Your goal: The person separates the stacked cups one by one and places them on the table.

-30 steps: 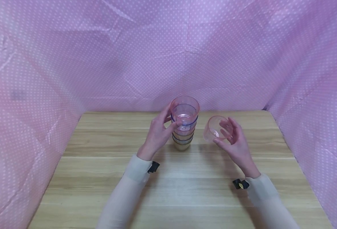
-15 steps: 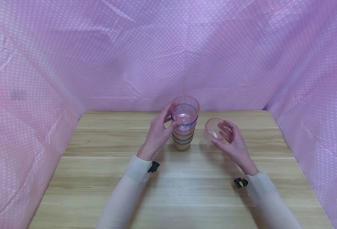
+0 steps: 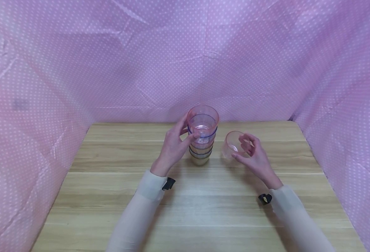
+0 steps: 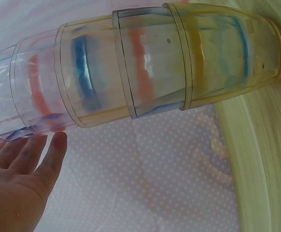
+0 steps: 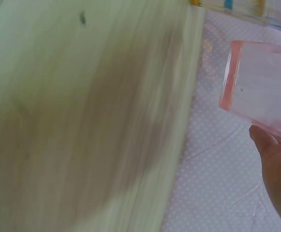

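A stack of several clear cups (image 3: 200,145) with pink, blue and yellow tints stands upright at the middle back of the wooden table (image 3: 109,196). My left hand (image 3: 185,134) grips the stack's upper cups from the left, thumb in front. In the left wrist view the stack (image 4: 145,67) fills the frame above my fingers (image 4: 29,157). My right hand (image 3: 241,148) holds a single pink cup (image 3: 233,142) just right of the stack, tilted with its mouth toward me and low over the table. In the right wrist view the pink cup (image 5: 261,92) rests against my thumb (image 5: 275,159).
Pink dotted cloth (image 3: 78,63) walls the table at the back and on both sides. Bare wood lies in front of my hands and to the left. The table's right back corner (image 3: 293,122) meets the cloth.
My right hand has carried the pink cup slightly down and toward the stack. My left hand and the stack have not moved.
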`<state>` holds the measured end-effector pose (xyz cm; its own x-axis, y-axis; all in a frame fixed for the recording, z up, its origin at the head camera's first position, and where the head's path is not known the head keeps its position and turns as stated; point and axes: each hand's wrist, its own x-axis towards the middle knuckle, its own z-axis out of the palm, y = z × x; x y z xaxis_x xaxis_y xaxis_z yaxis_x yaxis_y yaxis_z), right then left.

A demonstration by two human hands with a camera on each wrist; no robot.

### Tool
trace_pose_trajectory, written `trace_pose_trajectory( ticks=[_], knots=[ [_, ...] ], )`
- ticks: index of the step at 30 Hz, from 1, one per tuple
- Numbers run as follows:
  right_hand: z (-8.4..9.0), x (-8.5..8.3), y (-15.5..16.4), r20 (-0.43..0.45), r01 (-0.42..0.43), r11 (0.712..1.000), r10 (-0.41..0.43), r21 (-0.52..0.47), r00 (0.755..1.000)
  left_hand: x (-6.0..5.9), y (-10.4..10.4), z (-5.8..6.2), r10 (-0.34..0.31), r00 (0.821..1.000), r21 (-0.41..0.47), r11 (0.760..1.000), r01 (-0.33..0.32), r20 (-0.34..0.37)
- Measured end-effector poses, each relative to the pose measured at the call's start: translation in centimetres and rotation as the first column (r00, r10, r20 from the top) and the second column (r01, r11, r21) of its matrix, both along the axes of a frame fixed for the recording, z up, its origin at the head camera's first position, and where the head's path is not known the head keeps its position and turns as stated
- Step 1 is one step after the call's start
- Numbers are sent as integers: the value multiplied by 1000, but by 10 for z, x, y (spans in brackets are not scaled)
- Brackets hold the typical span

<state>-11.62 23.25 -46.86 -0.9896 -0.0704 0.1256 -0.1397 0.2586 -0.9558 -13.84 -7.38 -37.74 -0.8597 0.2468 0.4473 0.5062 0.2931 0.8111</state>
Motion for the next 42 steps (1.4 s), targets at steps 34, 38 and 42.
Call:
trace_pose_trajectory(
  ticks=[34, 38, 42],
  knots=[
    [-22, -11, 7, 80, -79, 996, 75, 47, 994, -1, 0, -3, -12, 1000, 0, 1000, 12, -22],
    [-23, -12, 9, 99, -87, 995, 82, 54, 992, -1, 1, -3, -13, 1000, 2, 1000, 13, -27],
    [-24, -13, 12, 101, -101, 992, 93, 74, 991, -1, 0, -3, -7, 1000, -5, 1000, 7, -25]
  ],
)
